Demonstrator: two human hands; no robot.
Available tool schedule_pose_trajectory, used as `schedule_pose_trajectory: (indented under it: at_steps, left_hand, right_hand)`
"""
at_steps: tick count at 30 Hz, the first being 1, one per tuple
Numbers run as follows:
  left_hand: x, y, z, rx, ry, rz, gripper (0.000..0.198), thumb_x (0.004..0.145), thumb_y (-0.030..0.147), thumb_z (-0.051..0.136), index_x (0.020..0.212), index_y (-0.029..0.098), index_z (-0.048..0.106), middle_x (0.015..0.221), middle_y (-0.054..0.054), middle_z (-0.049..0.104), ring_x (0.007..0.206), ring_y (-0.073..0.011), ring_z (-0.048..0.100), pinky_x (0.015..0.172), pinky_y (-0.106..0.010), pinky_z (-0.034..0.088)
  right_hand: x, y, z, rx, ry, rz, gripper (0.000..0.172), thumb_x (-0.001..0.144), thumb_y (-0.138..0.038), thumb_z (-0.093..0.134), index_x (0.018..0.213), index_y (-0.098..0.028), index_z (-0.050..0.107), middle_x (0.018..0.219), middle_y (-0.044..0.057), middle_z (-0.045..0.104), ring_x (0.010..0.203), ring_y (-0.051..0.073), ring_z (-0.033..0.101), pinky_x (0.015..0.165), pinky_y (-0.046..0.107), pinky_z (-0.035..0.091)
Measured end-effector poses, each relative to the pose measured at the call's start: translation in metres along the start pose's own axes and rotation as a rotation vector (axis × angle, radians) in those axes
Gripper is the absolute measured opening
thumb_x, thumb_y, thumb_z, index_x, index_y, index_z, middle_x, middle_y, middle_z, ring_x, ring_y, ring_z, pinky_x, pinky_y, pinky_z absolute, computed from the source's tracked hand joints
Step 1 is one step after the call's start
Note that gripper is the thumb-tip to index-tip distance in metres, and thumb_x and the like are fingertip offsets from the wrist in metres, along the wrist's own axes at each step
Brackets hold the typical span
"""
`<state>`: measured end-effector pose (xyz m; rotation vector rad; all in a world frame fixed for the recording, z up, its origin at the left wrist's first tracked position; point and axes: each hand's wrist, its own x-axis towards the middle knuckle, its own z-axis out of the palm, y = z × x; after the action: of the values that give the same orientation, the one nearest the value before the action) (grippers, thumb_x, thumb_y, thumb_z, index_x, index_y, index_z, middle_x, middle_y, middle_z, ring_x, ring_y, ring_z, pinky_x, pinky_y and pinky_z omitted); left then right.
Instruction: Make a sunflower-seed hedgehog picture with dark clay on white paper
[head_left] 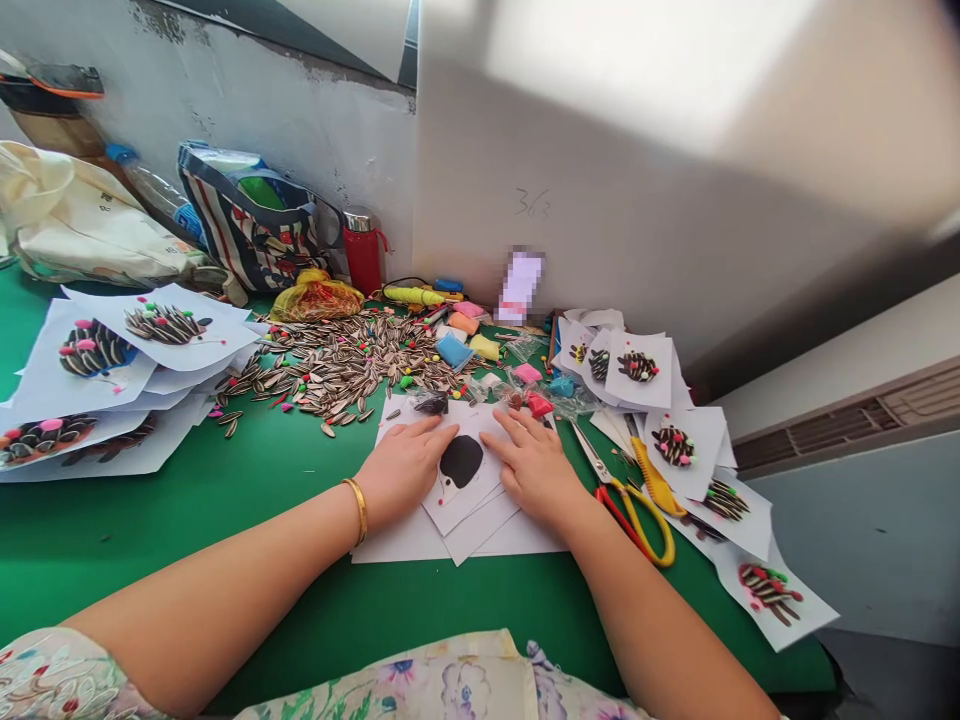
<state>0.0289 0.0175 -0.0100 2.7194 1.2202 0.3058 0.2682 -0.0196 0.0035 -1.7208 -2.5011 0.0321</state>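
Note:
Both palms rest flat on a small stack of white paper in front of me. My left hand (pixel 405 468), with a gold bangle at the wrist, lies along the left side of the top sheet (pixel 450 510). My right hand (pixel 538 462) lies on its right side, fingers spread. Between them shows a black clay shape (pixel 461 461) on the paper, with a pale pointed end and small dots like a hedgehog's face. Just beyond the fingertips are a black clay packet (pixel 431 402) and a red clay packet (pixel 538 404).
Striped sunflower seeds (pixel 337 360) are heaped behind the paper. Scissors (pixel 634 500) and a yellow utility knife (pixel 655 475) lie to the right. Finished seed hedgehog cards are stacked at left (pixel 172 380) and right (pixel 697 425). A red thermos (pixel 361 255) and a striped bag (pixel 251 225) stand behind.

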Motion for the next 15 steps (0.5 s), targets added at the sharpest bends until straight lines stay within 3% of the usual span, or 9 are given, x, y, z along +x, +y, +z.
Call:
schedule_pose_trajectory:
  at_steps: [2, 7, 11, 15]
  left_hand:
    - [-0.0006, 0.0002, -0.0001, -0.004, 0.005, -0.005, 0.05, 0.091, 0.01, 0.041, 0.14, 0.016, 0.049, 0.142, -0.015, 0.055, 0.136, -0.0243, 0.045, 0.106, -0.043, 0.039]
    - [-0.0015, 0.0004, 0.0002, 0.005, -0.003, 0.002, 0.052, 0.09, 0.009, 0.039, 0.141, 0.015, 0.048, 0.141, -0.014, 0.055, 0.136, -0.0237, 0.045, 0.106, -0.043, 0.039]
    - [-0.0013, -0.0002, 0.0007, 0.01, -0.006, 0.003, 0.052, 0.09, 0.008, 0.038, 0.141, 0.015, 0.048, 0.142, -0.013, 0.055, 0.137, -0.0235, 0.044, 0.105, -0.044, 0.039]
    - [-0.0013, -0.0005, 0.0008, 0.007, -0.005, 0.007, 0.052, 0.091, 0.01, 0.038, 0.141, 0.015, 0.048, 0.141, -0.013, 0.055, 0.136, -0.0237, 0.044, 0.105, -0.044, 0.04]
  right_hand:
    - [0.001, -0.0009, 0.0027, -0.014, -0.01, 0.03, 0.059, 0.084, -0.017, 0.048, 0.142, -0.028, 0.05, 0.158, 0.003, 0.034, 0.143, 0.028, 0.029, 0.109, 0.051, 0.03]
    - [0.0021, 0.0017, 0.0025, -0.013, 0.02, 0.087, 0.053, 0.086, -0.017, 0.045, 0.138, -0.025, 0.055, 0.157, 0.003, 0.036, 0.141, 0.027, 0.031, 0.109, 0.048, 0.032]
    - [0.0004, 0.0026, -0.0018, 0.0, 0.058, 0.072, 0.05, 0.086, -0.016, 0.047, 0.133, -0.029, 0.059, 0.155, 0.002, 0.039, 0.14, 0.027, 0.032, 0.107, 0.048, 0.034]
    - [-0.0002, 0.0022, -0.0004, -0.008, 0.017, 0.034, 0.049, 0.085, -0.018, 0.049, 0.131, -0.033, 0.061, 0.154, 0.001, 0.04, 0.141, 0.028, 0.032, 0.108, 0.049, 0.032]
